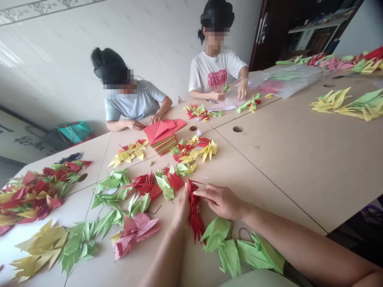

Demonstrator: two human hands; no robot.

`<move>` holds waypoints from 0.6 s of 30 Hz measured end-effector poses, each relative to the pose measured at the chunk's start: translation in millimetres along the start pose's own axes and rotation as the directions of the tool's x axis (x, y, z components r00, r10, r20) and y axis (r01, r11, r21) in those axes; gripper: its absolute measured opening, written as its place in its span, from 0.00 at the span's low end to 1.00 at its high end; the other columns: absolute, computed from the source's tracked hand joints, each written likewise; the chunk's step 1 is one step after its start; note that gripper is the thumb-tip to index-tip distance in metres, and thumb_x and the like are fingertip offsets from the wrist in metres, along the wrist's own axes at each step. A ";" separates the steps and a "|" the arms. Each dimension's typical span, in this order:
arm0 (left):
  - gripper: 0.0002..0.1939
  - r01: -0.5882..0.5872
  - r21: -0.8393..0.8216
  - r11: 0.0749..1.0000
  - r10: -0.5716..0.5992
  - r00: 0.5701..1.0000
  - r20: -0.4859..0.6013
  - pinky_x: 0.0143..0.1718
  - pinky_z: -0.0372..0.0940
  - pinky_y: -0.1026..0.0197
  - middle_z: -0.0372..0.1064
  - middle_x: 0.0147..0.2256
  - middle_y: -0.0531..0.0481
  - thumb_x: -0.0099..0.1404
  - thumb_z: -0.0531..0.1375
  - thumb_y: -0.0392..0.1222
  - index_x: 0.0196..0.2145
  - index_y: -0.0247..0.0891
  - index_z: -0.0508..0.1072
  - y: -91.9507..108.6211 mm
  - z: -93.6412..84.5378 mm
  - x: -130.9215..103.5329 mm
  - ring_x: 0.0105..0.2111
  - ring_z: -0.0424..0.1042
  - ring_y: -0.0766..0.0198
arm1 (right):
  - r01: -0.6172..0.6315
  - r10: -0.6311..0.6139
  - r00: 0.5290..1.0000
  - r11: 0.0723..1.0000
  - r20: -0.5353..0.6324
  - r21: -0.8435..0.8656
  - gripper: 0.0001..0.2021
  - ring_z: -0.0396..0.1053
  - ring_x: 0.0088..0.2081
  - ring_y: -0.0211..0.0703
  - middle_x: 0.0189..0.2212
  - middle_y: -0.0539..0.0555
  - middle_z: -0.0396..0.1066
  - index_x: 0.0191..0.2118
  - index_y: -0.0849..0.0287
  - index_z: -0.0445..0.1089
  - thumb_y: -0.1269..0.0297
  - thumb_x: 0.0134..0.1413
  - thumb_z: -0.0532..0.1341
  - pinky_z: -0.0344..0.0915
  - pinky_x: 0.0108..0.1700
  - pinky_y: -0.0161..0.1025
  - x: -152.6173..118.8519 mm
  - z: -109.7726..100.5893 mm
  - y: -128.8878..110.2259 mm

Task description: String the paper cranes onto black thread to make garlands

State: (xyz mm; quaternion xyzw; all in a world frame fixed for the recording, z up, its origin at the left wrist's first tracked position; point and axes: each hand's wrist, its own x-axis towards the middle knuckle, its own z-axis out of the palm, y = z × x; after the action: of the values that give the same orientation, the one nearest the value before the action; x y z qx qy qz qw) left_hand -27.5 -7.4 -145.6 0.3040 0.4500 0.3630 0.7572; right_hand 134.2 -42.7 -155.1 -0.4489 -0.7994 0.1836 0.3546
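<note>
1. Here's the table (299,147), biggest thing in play, paper clusters strewn over its left half.
2. The mixed pile (38,195) sits far left, well apart from the action.
3. Now the arms: the right arm (290,243) slants in from the right, the left arm (164,255) climbs from the near edge.
4. Left grip (181,209): clamped on the red bundle (196,223), thumb at its left side. Right grip (223,202): index out, other fingers curled; whether it pinches, I can't tell.
5. And that bundle, between both hands, green cluster (217,235) just to its right! The step looks like working through its folds; the next move calls for a steady left hold and light right touch.
6. Smallest, the right index fingertip (196,193), at the bundle's upper part.
</note>
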 end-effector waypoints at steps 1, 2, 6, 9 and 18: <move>0.22 0.002 0.000 1.000 -0.002 1.000 -0.001 0.16 0.52 0.68 0.60 0.16 0.58 0.59 0.60 0.62 0.28 0.37 0.65 0.1 0.0 -0.1 0.14 0.56 0.73 | -0.003 0.003 1.000 1.000 0.001 -0.003 0.21 0.71 0.34 0.39 0.36 0.52 0.71 0.55 0.52 0.65 0.75 0.58 0.53 0.69 0.39 0.35 0.2 0.0 0.2; 0.22 0.003 0.000 1.000 -0.003 1.000 -0.003 0.16 0.51 0.68 0.61 0.16 0.58 0.59 0.60 0.62 0.28 0.37 0.65 0.2 0.2 -0.2 0.13 0.56 0.73 | -0.006 0.006 1.000 1.000 0.001 -0.007 0.21 0.71 0.35 0.40 0.36 0.53 0.71 0.55 0.52 0.65 0.75 0.58 0.53 0.69 0.39 0.36 0.5 0.1 0.6; 0.23 0.002 0.002 1.000 -0.002 1.000 -0.011 0.15 0.50 0.68 0.61 0.16 0.58 0.57 0.60 0.63 0.28 0.37 0.65 1.4 2.3 -1.1 0.13 0.55 0.73 | -0.018 0.018 1.000 1.000 -0.002 -0.021 0.21 0.72 0.35 0.41 0.36 0.54 0.71 0.55 0.54 0.65 0.75 0.57 0.52 0.69 0.39 0.37 0.8 0.6 1.1; 0.24 0.007 0.007 1.000 -0.007 1.000 -0.011 0.15 0.49 0.68 0.60 0.15 0.58 0.57 0.60 0.64 0.27 0.37 0.65 2.7 4.4 -1.9 0.12 0.54 0.74 | -0.038 0.037 0.999 0.999 -0.013 -0.036 0.21 0.72 0.35 0.42 0.36 0.54 0.72 0.55 0.55 0.65 0.76 0.57 0.52 0.70 0.39 0.39 0.8 0.4 0.2; 0.25 0.011 0.015 1.000 -0.011 1.000 -0.019 0.15 0.50 0.68 0.57 0.12 0.59 0.56 0.59 0.65 0.25 0.38 0.64 1.5 3.5 -0.7 0.12 0.54 0.73 | -0.028 0.028 1.000 0.999 -0.001 -0.047 0.21 0.73 0.37 0.42 0.39 0.54 0.73 0.54 0.54 0.65 0.76 0.56 0.54 0.69 0.40 0.37 0.2 1.1 -1.1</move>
State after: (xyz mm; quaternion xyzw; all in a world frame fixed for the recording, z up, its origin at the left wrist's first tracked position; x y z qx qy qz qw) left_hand -25.0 -7.7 -142.7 0.3039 0.4616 0.3581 0.7526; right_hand 132.7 -43.1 -155.1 -0.4683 -0.7971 0.1696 0.3414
